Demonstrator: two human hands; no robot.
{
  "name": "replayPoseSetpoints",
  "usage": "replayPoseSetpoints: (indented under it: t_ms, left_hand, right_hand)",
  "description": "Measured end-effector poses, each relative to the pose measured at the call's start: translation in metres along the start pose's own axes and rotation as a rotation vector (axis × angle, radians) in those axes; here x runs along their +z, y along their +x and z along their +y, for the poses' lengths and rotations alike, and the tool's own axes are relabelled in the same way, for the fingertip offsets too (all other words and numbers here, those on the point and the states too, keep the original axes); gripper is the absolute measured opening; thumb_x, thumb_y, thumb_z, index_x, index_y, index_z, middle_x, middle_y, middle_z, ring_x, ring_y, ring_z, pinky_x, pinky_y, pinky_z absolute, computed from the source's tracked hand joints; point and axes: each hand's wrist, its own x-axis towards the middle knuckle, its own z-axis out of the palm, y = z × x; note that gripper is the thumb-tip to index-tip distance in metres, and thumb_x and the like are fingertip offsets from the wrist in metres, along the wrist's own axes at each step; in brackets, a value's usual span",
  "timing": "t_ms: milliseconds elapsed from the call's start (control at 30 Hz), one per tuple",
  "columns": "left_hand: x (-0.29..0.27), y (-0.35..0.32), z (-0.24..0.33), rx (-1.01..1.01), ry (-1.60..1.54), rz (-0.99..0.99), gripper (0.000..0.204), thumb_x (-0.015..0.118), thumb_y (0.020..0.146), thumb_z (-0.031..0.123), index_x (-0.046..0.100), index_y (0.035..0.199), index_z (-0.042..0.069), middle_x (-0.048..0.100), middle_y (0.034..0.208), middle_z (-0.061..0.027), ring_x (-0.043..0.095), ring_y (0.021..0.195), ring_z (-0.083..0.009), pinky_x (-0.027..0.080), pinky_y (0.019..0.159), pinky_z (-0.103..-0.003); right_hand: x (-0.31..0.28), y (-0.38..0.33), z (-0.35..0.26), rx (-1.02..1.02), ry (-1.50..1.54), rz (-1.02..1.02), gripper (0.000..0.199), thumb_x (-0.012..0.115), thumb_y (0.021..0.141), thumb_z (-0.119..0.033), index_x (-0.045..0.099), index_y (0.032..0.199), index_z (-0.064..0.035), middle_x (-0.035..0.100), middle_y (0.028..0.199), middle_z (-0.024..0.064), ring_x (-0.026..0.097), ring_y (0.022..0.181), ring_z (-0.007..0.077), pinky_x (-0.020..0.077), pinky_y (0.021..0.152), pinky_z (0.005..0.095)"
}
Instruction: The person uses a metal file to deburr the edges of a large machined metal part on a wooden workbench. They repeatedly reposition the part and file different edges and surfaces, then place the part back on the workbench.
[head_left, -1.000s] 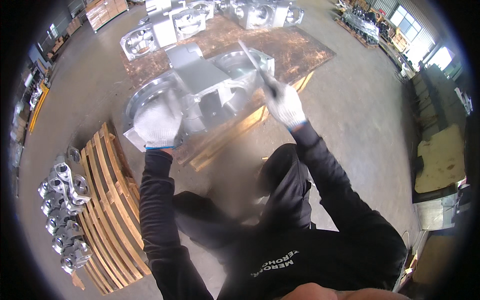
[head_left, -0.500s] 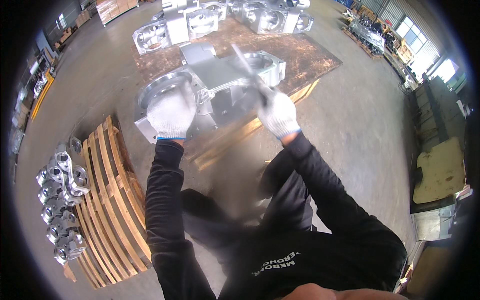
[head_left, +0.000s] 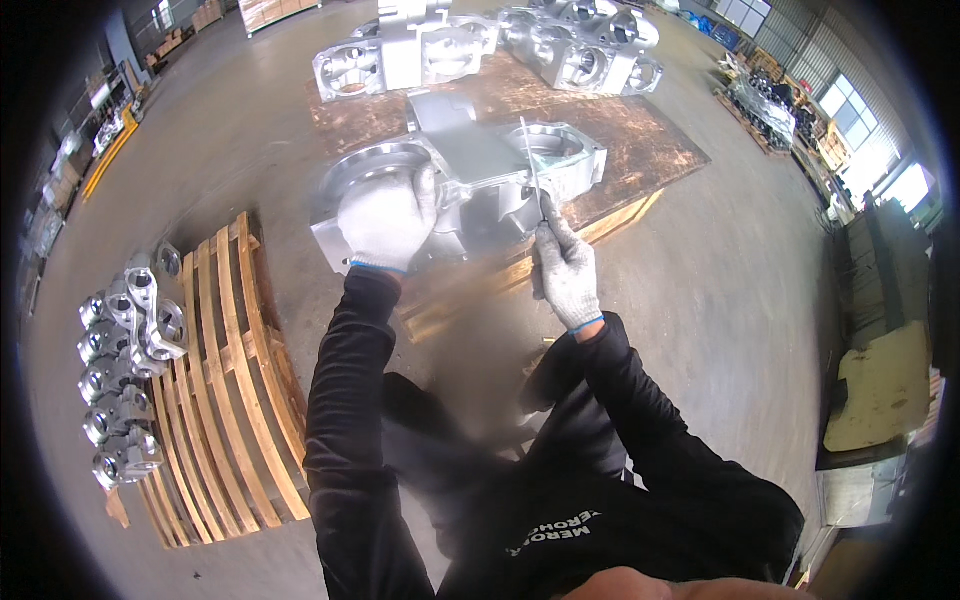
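At nine o'clock, small silver ring-ended metal castings are lying in a heap beside a pale slatted wooden pallet. Rightward, the white-gloved left hand is resting over the near left ring of a large silver metal casting with two round openings. Its thumb is pointing toward twelve o'clock; the other fingers are mostly merging with the glare, so I cannot tell how far they are curling. The casting is lying on a brown-topped wooden desk, its long axis running from between eight and nine o'clock to between two and three. More silver castings are standing behind it, toward twelve.

Farther right, the white-gloved right hand is holding a slim, straight, pale metal tool, its fingers closing narrowly around the lower end. The tool is pointing between eleven and twelve, crossing the casting's near edge in view; contact is not showing clearly. From these fingers the casting is lying toward ten to eleven o'clock; the left hand is sitting nearer it.
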Motion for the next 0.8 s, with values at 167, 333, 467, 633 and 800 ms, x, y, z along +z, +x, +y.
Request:
replayPoseSetpoints:
  t_ms: [167, 333, 467, 633, 800]
  left_hand:
    - [-0.003, 0.0, 0.001, -0.009, -0.048, -0.085, 0.046, 0.049, 0.108, 0.042, 0.078, 0.092, 0.01, 0.073, 0.077, -0.0135, 0.07, 0.068, -0.0346, 0.056, 0.067, -0.048]
    - [-0.005, 0.0, 0.0, -0.004, -0.04, -0.05, 0.043, 0.049, 0.108, 0.042, 0.078, 0.1, 0.011, 0.075, 0.082, -0.0131, 0.071, 0.073, -0.0347, 0.057, 0.07, -0.048]
    - [-0.007, -0.001, -0.001, -0.038, -0.086, -0.227, 0.044, 0.047, 0.109, 0.043, 0.078, 0.111, 0.012, 0.075, 0.084, -0.0135, 0.072, 0.077, -0.0361, 0.058, 0.075, -0.049]
    - [-0.018, 0.006, 0.0, 0.009, -0.054, -0.244, 0.051, 0.043, 0.11, 0.049, 0.075, 0.117, 0.009, 0.075, 0.084, -0.017, 0.074, 0.079, -0.0369, 0.057, 0.076, -0.051]
    - [-0.037, 0.01, -0.013, 0.026, -0.142, -0.365, 0.037, 0.051, 0.109, 0.038, 0.073, 0.12, 0.011, 0.076, 0.105, -0.017, 0.072, 0.103, -0.0366, 0.054, 0.095, -0.049]
  right_hand:
    - [-0.004, -0.013, -0.022, -0.37, -1.022, 0.079, 0.054, 0.062, 0.102, -0.006, 0.055, 0.156, -0.0113, 0.074, 0.099, 0.0175, 0.075, 0.089, 0.0274, 0.0582, 0.077, 0.0371]
    - [0.008, -0.01, -0.044, -0.368, -0.929, 0.008, 0.049, 0.063, 0.1, -0.008, 0.063, 0.148, -0.0152, 0.073, 0.096, 0.0216, 0.071, 0.078, 0.0406, 0.0586, 0.071, 0.0439]
    - [0.028, -0.003, -0.048, -0.55, -0.923, 0.062, 0.052, 0.065, 0.099, -0.011, 0.061, 0.151, -0.016, 0.074, 0.095, 0.0204, 0.071, 0.072, 0.0404, 0.0572, 0.065, 0.0469]
    - [0.044, -0.022, -0.056, -0.311, -0.771, -0.13, 0.063, 0.063, 0.1, -0.01, 0.049, 0.161, -0.018, 0.069, 0.129, 0.0308, 0.076, 0.094, 0.0425, 0.0618, 0.087, 0.046]
    - [0.073, -0.02, -0.042, 0.011, 0.086, -0.142, 0.046, 0.06, 0.109, -0.012, 0.056, 0.153, -0.0008, 0.074, 0.124, 0.012, 0.069, 0.102, 0.0174, 0.0536, 0.089, 0.0272]
